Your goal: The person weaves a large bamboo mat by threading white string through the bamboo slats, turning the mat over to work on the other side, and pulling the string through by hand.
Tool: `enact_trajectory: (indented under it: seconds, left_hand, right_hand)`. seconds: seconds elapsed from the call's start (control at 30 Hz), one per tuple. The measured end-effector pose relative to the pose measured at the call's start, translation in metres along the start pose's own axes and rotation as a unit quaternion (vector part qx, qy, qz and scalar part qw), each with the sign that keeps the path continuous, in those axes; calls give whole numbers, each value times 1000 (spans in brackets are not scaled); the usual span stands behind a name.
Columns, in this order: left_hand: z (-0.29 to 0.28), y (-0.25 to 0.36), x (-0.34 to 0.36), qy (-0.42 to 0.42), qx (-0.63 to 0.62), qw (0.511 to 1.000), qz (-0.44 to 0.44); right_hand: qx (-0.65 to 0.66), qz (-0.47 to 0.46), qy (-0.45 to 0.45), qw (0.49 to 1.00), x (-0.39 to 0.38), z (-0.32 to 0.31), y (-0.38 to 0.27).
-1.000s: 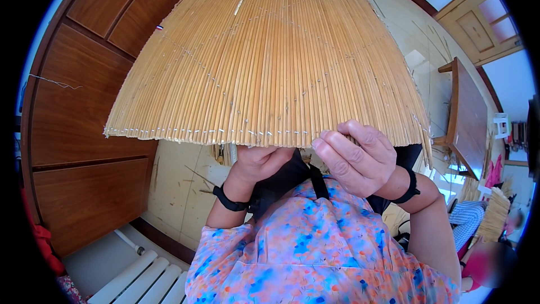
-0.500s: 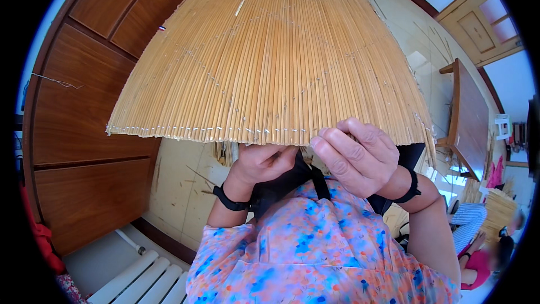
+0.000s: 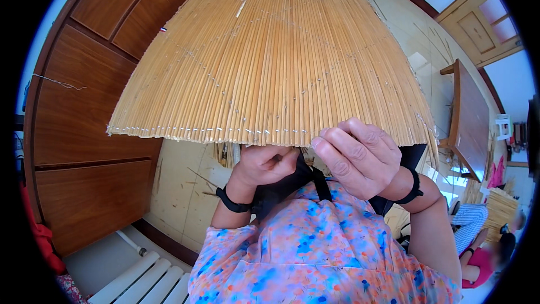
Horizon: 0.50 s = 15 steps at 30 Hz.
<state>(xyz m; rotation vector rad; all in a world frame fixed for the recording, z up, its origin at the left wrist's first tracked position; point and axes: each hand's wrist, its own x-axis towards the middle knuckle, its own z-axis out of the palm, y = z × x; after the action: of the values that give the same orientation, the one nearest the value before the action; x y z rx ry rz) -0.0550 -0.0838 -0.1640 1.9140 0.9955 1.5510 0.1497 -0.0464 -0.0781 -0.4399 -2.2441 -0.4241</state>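
A large mat [image 3: 270, 56] of pale golden straw-like sticks, stitched with thin white thread, spreads before me, its near edge marked by a row of short stitches. My right hand [image 3: 357, 157] is closed on that edge right of centre, fingertips pinching it. Under the edge, left of centre, my left hand [image 3: 264, 163] has its fingers curled, their tips partly hidden; what they hold I cannot make out.
Wooden cabinets [image 3: 84, 95] line the left, above a white radiator [image 3: 135, 281]. At right stand a wooden table [image 3: 469, 112] and a door [image 3: 478, 25]. A co-worker in pink [image 3: 478, 264] is beside straw [image 3: 500, 214] at lower right. Loose stalks lie on the floor [image 3: 188, 191].
The mat and my hands have shifted very slightly, mostly rightward. The co-worker at lower right has moved, with an arm and checked clothing now placed differently beside the straw.
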Motion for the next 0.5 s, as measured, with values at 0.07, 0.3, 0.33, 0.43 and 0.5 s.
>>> enact_trajectory:
  seconds: [0.07,0.3,0.33,0.43,0.5]
  left_hand:
    - [0,1,2,1,3,1000,6]
    - [5,1,-3,6,-73,997,-38]
    - [6,-1,-4,5,-72,997,-38]
    - [9,-1,-4,14,-82,996,-37]
    - [12,-1,-1,33,-65,997,-28]
  right_hand:
    - [1,2,-1,1000,1,-1,0]
    - [3,2,-4,1000,1,-2,0]
    - [2,2,-3,1000,2,-2,0]
    - [5,8,-2,1000,4,-2,-2]
    - [13,16,-3,1000,4,-2,-1]
